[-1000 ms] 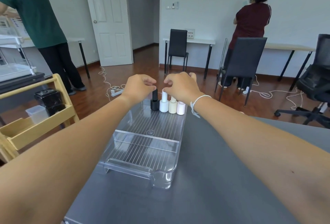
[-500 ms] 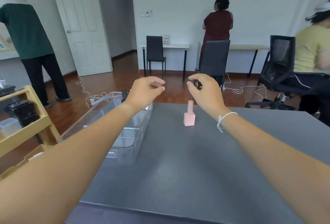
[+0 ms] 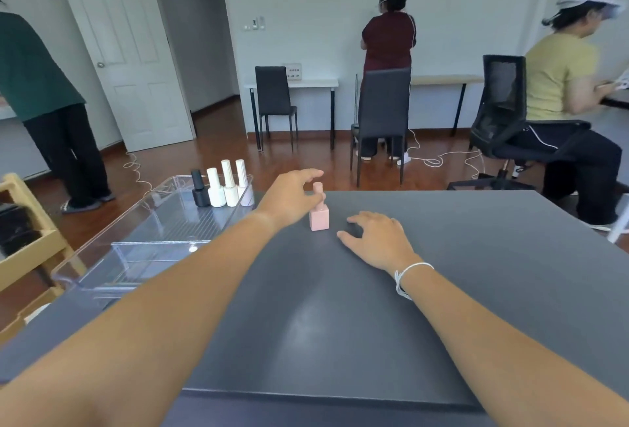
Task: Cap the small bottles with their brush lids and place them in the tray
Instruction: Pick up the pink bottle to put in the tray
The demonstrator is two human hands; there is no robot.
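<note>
A single pink bottle (image 3: 319,216) stands upright on the matte dark grey table (image 3: 442,290): a square, blocky body with a slim round cap of the same pink on top. The left hand (image 3: 289,197) is at it, fingers curved over and beside the cap and touching it; whether they truly pinch it I cannot tell. The right hand (image 3: 376,239) rests just beside the bottle's right side, fingers loosely spread and bent, tips on the table, holding nothing. A thin white string band circles that wrist.

To the left lies a long clear plastic tray (image 3: 143,256), glossy, with a ribbed floor and rounded rim. At its far end four capped bottles stand upright in a tight row: one black bottle (image 3: 200,190), round-shouldered, then three white bottles (image 3: 227,188) with tall pale caps, the last one faintly lilac. So five bottles in all, four in the tray, one outside it on the table.

Beyond are a wooden floor with white cables, two plain dark chairs, one mesh office chair, and three other people. A pale wooden rack (image 3: 30,249) stands at the far left beside the table.
</note>
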